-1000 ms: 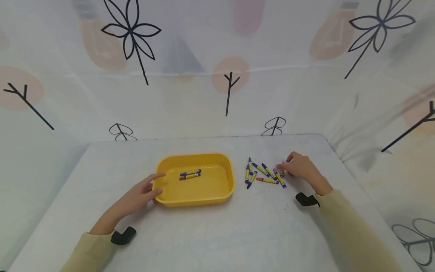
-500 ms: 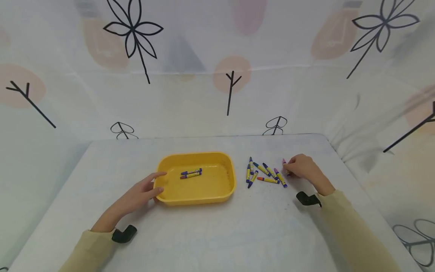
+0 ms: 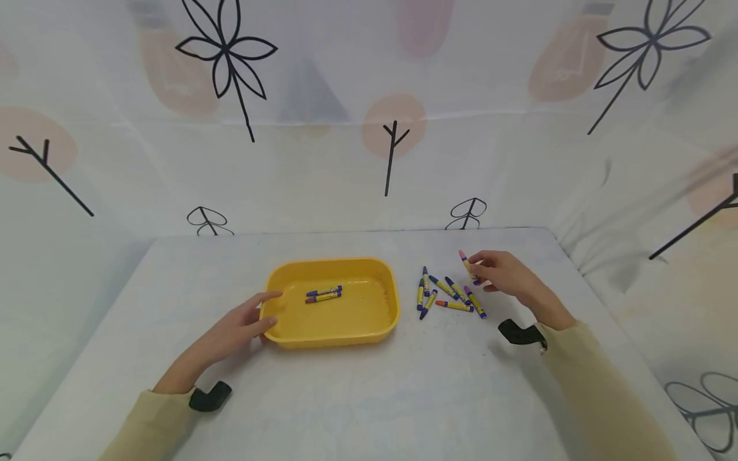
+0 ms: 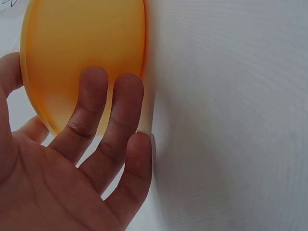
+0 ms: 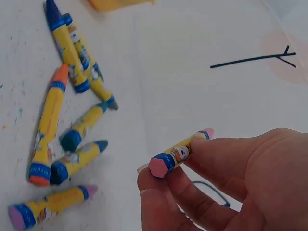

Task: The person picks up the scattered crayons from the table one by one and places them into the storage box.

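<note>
My right hand (image 3: 501, 272) pinches a pink-tipped crayon (image 3: 467, 266) (image 5: 178, 154) lifted just above the table, right of a loose pile of crayons (image 3: 446, 293) (image 5: 67, 120). The crayon points up and to the left between thumb and fingers (image 5: 211, 149). A yellow tray (image 3: 380, 326) sits mid-table with two crayons (image 3: 323, 295) lying inside it. My left hand (image 3: 242, 330) rests against the tray's left end, fingers (image 4: 106, 115) straight on its outer wall (image 4: 82, 53), thumb at the rim.
The white table (image 3: 369, 397) is enclosed by a patterned cloth backdrop (image 3: 369, 128) at the back and both sides. Black wrist mounts (image 3: 209, 397) (image 3: 519, 333) sit by each sleeve. Table edges run close on the right.
My right hand picked one pink-tipped crayon off the right side of the pile and raised it up and to the left. The left hand and tray stayed put.
</note>
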Action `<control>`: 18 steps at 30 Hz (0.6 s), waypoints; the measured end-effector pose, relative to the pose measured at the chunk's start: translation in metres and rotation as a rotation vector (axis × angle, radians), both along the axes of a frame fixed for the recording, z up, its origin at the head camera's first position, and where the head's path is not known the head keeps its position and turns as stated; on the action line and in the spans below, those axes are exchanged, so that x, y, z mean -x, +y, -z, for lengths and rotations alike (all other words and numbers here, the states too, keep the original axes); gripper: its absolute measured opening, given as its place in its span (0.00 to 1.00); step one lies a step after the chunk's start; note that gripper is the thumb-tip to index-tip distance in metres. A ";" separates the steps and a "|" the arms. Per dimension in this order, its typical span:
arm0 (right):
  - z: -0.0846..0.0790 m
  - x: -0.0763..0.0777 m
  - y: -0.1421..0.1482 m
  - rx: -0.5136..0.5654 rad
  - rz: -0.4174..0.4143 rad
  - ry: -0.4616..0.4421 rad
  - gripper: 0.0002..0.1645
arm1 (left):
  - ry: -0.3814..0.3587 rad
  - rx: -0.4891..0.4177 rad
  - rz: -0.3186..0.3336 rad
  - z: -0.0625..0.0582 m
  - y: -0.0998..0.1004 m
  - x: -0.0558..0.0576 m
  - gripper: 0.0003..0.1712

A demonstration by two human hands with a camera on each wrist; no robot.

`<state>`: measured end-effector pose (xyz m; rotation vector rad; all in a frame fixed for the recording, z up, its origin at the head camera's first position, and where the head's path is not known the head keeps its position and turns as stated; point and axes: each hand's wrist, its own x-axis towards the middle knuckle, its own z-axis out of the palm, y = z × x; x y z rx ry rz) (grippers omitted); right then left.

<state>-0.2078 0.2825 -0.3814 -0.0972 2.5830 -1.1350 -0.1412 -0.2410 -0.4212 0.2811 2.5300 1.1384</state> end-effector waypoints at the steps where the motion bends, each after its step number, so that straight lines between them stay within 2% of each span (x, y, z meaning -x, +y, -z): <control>1: -0.001 0.000 -0.004 0.018 -0.006 0.002 0.24 | 0.000 0.000 0.000 0.000 0.000 0.000 0.34; 7: -0.008 0.004 -0.039 0.052 -0.074 0.021 0.22 | 0.002 0.007 0.002 0.000 -0.001 0.000 0.34; 18: -0.032 0.018 -0.120 0.055 -0.228 0.125 0.15 | -0.008 0.000 0.011 -0.001 0.000 0.000 0.34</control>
